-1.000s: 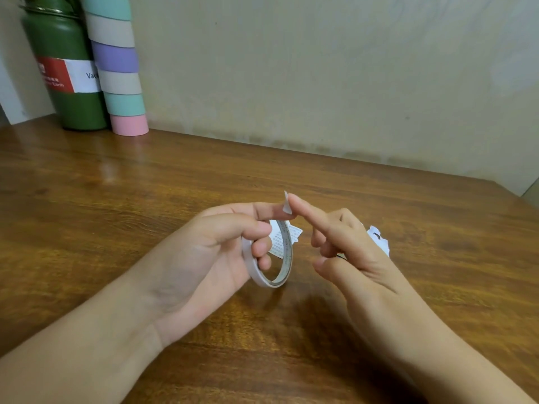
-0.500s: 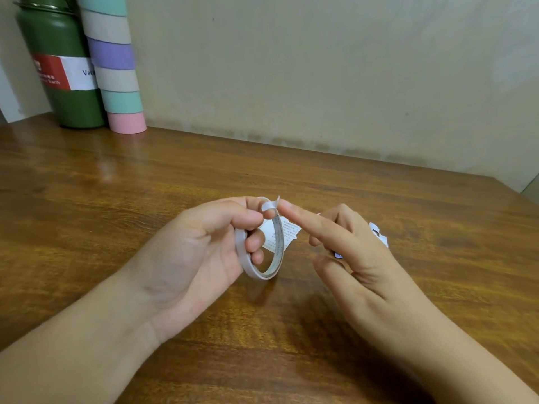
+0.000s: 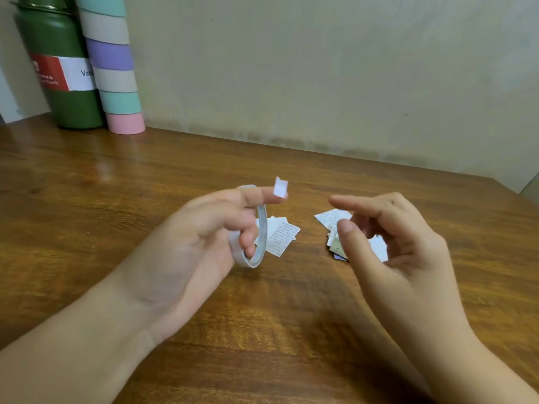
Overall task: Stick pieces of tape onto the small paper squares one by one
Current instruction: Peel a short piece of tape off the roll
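- Head view, frame centre: left hand (image 3: 204, 237) curled round the tape roll (image 3: 256, 243), small torn tape piece (image 3: 280, 187) stuck up on an extended fingertip.
- Right of centre: right hand (image 3: 393, 237) loosely spread, holding nothing, apart from the tape.
- On the tabletop (image 3: 116, 185): paper squares (image 3: 281, 233) behind the roll, second paper pile (image 3: 335, 220) under the right hand.
- Upper left: green bottle (image 3: 58, 68) beside striped tube (image 3: 113, 68).

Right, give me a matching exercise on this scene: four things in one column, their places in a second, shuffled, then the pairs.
Things:
1. thin white tape roll
2. small torn white tape piece
3. dark green metal bottle
4. printed small paper squares

Places:
A. far left, by the wall
B. flat on the wooden table
C. stuck on the left hand fingertip
D. looped round left-hand fingers

Pairs: 1-D, 2-C, 3-A, 4-B
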Available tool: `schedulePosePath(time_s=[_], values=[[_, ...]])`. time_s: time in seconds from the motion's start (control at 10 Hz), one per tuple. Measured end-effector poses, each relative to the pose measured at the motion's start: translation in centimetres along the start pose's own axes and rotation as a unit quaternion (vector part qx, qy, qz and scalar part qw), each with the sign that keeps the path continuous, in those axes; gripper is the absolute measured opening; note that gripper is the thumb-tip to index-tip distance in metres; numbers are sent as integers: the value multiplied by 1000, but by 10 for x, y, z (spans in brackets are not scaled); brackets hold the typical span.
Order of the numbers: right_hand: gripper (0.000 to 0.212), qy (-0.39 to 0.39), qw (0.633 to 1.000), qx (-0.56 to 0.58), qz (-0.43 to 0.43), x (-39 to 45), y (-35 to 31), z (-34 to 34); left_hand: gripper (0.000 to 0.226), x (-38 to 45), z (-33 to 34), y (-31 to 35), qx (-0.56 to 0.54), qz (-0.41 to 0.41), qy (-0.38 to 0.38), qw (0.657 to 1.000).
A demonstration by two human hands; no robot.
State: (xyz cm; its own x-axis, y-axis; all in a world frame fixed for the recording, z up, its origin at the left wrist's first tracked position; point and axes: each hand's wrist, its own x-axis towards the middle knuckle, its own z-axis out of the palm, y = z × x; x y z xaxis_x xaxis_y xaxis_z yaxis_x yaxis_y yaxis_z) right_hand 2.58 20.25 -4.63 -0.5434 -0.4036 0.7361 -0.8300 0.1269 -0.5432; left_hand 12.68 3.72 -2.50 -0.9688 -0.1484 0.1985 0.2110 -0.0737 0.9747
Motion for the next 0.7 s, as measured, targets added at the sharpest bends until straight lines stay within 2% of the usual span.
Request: schedulePosePath(time_s=[0.1,0.2,0.3,0.7], values=[[10,8,999,-37,-32,0,-8,2,56,7,2,-4,63,-41,12,997],[9,15,995,-78,-53,-1,-7,3,55,-3,9,-9,68,-10,9,998],[5,21,990,-125,-68,-2,-4,3,55,-4,8,-11,100,-14,-24,995],[9,45,961,-233,-140,-3,-3,5,68,-5,9,-19,225,27,-67,972]])
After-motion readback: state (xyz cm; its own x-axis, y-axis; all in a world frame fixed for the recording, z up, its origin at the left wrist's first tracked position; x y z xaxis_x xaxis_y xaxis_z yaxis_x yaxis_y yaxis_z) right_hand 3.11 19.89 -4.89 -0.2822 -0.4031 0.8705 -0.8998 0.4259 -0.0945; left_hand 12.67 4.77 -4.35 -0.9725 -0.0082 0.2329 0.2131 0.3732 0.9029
